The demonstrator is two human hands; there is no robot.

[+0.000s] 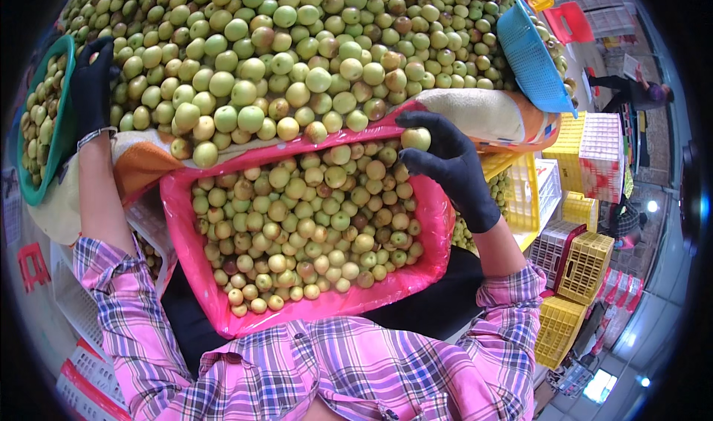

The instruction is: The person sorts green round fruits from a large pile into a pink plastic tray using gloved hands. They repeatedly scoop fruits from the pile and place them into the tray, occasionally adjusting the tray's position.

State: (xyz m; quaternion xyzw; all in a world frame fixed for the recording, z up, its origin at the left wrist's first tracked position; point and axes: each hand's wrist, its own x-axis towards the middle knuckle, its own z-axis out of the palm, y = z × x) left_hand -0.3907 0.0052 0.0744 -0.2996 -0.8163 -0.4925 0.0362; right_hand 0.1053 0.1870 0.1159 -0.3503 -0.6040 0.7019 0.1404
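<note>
My right hand (454, 165), in a black glove, pinches a round yellow-green fruit (416, 138) between thumb and fingers. It is over the right end of a crate lined with pink plastic film (431, 220). Many similar fruits (312, 226), apparently jujubes, fill this crate in front of my body. At the far left, my black-gloved left hand (92, 84) is beside the rim of a green basket (68, 81) holding browner fruits. Its fingers curl around a small fruit, of which only a pale patch shows. Beyond the crate rises a large heap of green fruits (289, 48).
A blue perforated basket (526, 53) of fruit leans at the heap's right edge. Padded cloth (473, 109) borders the heap. Yellow crates (587, 265) are stacked at right, with a person (635, 92) farther off. A white crate (89, 287) stands at left.
</note>
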